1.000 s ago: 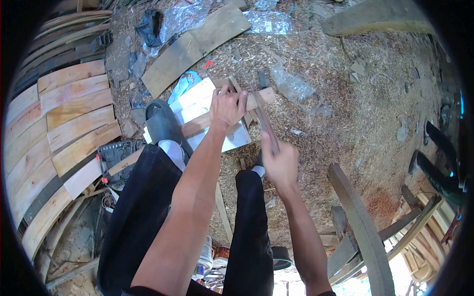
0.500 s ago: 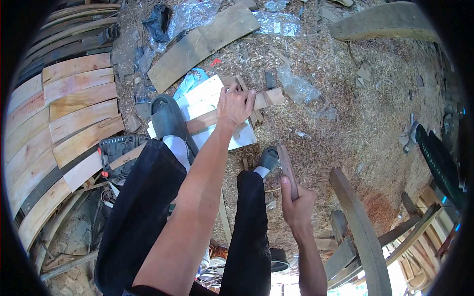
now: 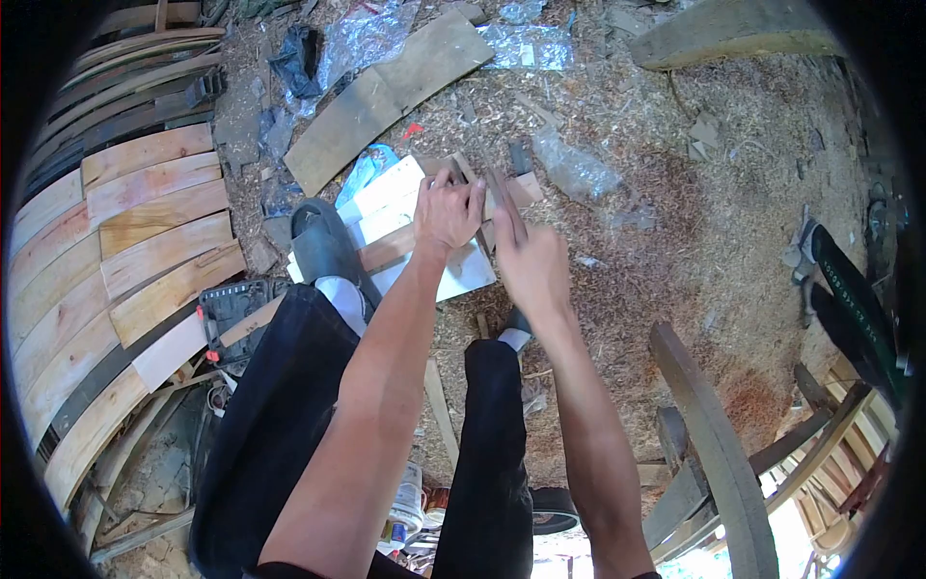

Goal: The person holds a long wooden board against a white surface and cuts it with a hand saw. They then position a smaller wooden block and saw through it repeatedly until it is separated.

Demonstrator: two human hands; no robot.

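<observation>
Left hand (image 3: 447, 210): pressed flat over a wooden strip (image 3: 400, 241), fingers curled over its far edge; it pins the strip down on the white boards (image 3: 386, 188)
Right hand (image 3: 531, 259): closed around a dark, narrow blade-like tool (image 3: 503, 198); the tool's far end lies at the strip just beside the left hand's fingers; what kind of tool cannot be told
Wooden strip: lies slantwise across the white boards on the ground; its far end (image 3: 526, 185) juts out past the left hand
Left foot: a dark sandal (image 3: 321, 241) stands on the near end of the white boards, just beside the strip
Ground: sawdust and wood chips (image 3: 675, 193) all about; a grey plank (image 3: 386, 92) lies beyond the boards; curved pale planks (image 3: 145, 241) stacked at the left; a black tool case (image 3: 231, 304) lies near the left leg
</observation>
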